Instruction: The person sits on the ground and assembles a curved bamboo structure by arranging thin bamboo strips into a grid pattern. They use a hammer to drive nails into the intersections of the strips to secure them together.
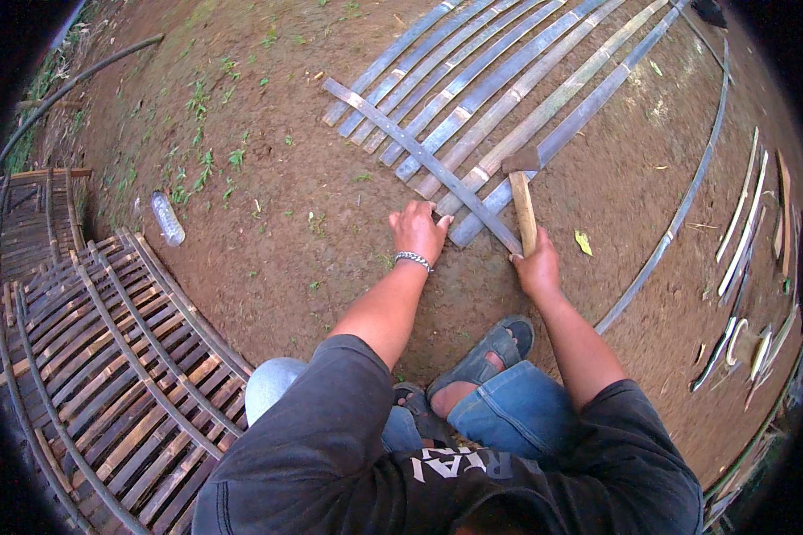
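A row of split bamboo slats (509,94) lies side by side on the soil ahead of me, with one bamboo crosspiece (410,147) laid over their near ends. My left hand (418,230), wearing a chain bracelet (414,259), is at the near end of one slat, its fingers curled and its thumb against the slat's end. In my right hand (539,265) is a hammer, gripped low on its wooden handle (524,212). The dark metal hammer head (521,160) is over the slats at the right side of the row. The crosspiece's near end reaches my right hand.
A finished-looking bamboo lattice panel (125,357) lies at the left. Near it is a clear plastic bottle (167,219). A long curved bamboo strip (678,223) runs along the right, with loose strips (742,223) beyond. My sandalled foot (486,361) is close below my hands.
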A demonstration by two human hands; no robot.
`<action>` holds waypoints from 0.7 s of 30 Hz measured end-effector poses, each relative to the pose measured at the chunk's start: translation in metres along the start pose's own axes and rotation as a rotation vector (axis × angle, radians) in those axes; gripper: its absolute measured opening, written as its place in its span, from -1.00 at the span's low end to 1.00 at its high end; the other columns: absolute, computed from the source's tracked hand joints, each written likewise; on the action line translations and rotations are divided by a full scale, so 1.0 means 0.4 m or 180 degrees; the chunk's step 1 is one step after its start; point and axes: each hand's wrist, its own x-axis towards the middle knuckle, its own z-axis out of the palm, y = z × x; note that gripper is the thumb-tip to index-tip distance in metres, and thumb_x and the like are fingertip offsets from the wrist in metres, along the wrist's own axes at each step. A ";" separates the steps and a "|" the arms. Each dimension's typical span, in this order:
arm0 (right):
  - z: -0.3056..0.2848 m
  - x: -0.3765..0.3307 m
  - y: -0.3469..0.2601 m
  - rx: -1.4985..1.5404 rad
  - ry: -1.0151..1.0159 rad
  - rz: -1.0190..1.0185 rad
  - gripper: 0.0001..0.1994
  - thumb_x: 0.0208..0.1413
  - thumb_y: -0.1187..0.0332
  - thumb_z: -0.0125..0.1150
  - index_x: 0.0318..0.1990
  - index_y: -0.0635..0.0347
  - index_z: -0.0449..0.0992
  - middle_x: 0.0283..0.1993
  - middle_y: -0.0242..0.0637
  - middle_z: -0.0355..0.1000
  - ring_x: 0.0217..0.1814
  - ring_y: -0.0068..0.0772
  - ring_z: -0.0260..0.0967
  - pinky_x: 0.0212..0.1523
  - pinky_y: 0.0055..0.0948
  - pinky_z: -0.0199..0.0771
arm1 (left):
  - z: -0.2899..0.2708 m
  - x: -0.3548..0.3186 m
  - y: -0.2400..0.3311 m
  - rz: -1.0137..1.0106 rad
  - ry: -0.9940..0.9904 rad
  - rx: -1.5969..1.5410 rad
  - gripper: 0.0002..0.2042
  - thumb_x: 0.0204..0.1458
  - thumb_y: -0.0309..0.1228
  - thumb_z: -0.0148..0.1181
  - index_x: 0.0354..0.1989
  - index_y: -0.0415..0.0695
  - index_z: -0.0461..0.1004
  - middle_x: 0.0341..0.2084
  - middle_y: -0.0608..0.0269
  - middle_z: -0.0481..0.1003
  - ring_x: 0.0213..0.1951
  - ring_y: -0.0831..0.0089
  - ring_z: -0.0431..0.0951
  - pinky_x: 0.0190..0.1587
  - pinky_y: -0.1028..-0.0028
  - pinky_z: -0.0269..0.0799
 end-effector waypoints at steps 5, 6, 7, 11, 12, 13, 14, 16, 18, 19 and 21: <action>-0.002 0.006 -0.002 -0.0046 -0.0080 0.0016 -0.20 -0.21 0.44 0.56 0.28 0.23 0.30 0.10 0.14 0.45 0.17 0.18 0.42 0.18 -0.08 0.44 | -0.002 0.003 -0.008 0.0026 -0.0003 0.0027 -0.64 -0.10 -0.15 0.46 -0.21 -0.13 0.63 -0.19 0.11 0.59 -0.06 0.18 0.55 0.09 0.16 0.24; -0.003 0.005 -0.003 -0.0049 -0.0078 0.0025 -0.20 -0.21 0.43 0.56 0.27 0.23 0.30 0.10 0.14 0.46 0.17 0.18 0.42 0.17 -0.08 0.44 | -0.002 0.004 -0.008 0.0049 0.0014 0.0008 -0.63 -0.11 -0.16 0.47 -0.21 -0.15 0.63 -0.20 0.11 0.59 -0.06 0.17 0.55 0.07 0.15 0.25; -0.004 0.004 -0.005 -0.0052 -0.0076 0.0036 -0.21 -0.21 0.43 0.56 0.27 0.23 0.30 0.10 0.13 0.46 0.17 0.18 0.42 0.17 -0.08 0.45 | -0.002 0.004 -0.010 0.0053 -0.0011 0.0000 -0.63 -0.11 -0.16 0.47 -0.21 -0.15 0.63 -0.19 0.11 0.59 -0.06 0.17 0.55 0.07 0.15 0.25; 0.001 0.006 0.005 -0.0047 -0.0046 0.0085 -0.26 -0.18 0.43 0.54 0.23 0.22 0.32 0.02 0.13 0.50 0.12 0.19 0.45 0.12 -0.08 0.47 | -0.003 0.004 -0.012 0.0059 -0.0053 -0.0002 -0.62 -0.12 -0.17 0.47 -0.19 -0.14 0.62 -0.19 0.11 0.59 -0.08 0.17 0.55 0.07 0.16 0.25; 0.005 0.006 0.011 -0.0041 -0.0017 0.0050 -0.26 -0.19 0.42 0.54 0.23 0.21 0.32 0.04 0.12 0.49 0.12 0.19 0.45 0.12 -0.07 0.47 | -0.003 0.003 -0.011 0.0056 -0.0051 0.0011 -0.62 -0.12 -0.17 0.47 -0.19 -0.14 0.62 -0.19 0.11 0.59 -0.08 0.17 0.55 0.07 0.16 0.25; 0.009 0.007 0.019 -0.0034 0.0013 0.0015 -0.27 -0.19 0.42 0.54 0.22 0.21 0.33 0.06 0.12 0.48 0.12 0.19 0.45 0.13 -0.05 0.46 | -0.002 0.002 -0.010 0.0049 -0.0029 0.0002 -0.61 -0.13 -0.17 0.47 -0.18 -0.14 0.62 -0.19 0.11 0.59 -0.08 0.17 0.55 0.07 0.17 0.25; 0.012 0.006 0.022 -0.0022 0.0038 -0.0022 -0.27 -0.19 0.41 0.54 0.22 0.20 0.33 0.08 0.11 0.47 0.12 0.20 0.44 0.13 -0.04 0.46 | -0.002 0.000 -0.011 0.0040 -0.0005 0.0001 -0.61 -0.13 -0.16 0.48 -0.17 -0.13 0.62 -0.19 0.11 0.59 -0.09 0.17 0.55 0.06 0.17 0.25; 0.012 0.008 0.025 0.0003 0.0047 -0.0068 -0.26 -0.18 0.41 0.53 0.23 0.20 0.32 0.08 0.12 0.46 0.11 0.20 0.45 0.13 -0.03 0.46 | -0.005 -0.005 -0.014 0.0048 0.0057 -0.0085 -0.62 -0.12 -0.17 0.46 -0.16 -0.13 0.62 -0.20 0.11 0.59 -0.09 0.17 0.55 0.06 0.18 0.26; 0.011 0.002 0.022 0.0032 0.0012 -0.0056 -0.25 -0.17 0.41 0.52 0.25 0.20 0.31 0.09 0.14 0.45 0.11 0.21 0.45 0.13 -0.03 0.46 | -0.005 -0.024 -0.023 0.0077 0.0101 -0.0244 -0.65 -0.08 -0.20 0.43 -0.15 -0.12 0.62 -0.21 0.12 0.58 -0.10 0.17 0.55 0.05 0.18 0.26; 0.007 0.003 0.019 0.0048 -0.0019 -0.0036 -0.24 -0.17 0.41 0.52 0.26 0.21 0.30 0.09 0.14 0.45 0.11 0.21 0.45 0.12 -0.03 0.47 | -0.002 -0.034 -0.032 0.0004 0.0285 -0.0354 -0.68 -0.05 -0.24 0.41 -0.15 -0.13 0.62 -0.21 0.11 0.58 -0.10 0.16 0.54 0.05 0.18 0.28; 0.011 0.005 0.017 0.0006 -0.0063 0.0021 -0.22 -0.16 0.41 0.51 0.29 0.22 0.28 0.09 0.15 0.45 0.10 0.21 0.45 0.12 -0.04 0.47 | 0.007 -0.057 -0.059 -0.0138 0.0653 -0.0575 -0.73 0.01 -0.32 0.35 -0.13 -0.15 0.61 -0.21 0.11 0.58 -0.10 0.14 0.54 0.05 0.17 0.33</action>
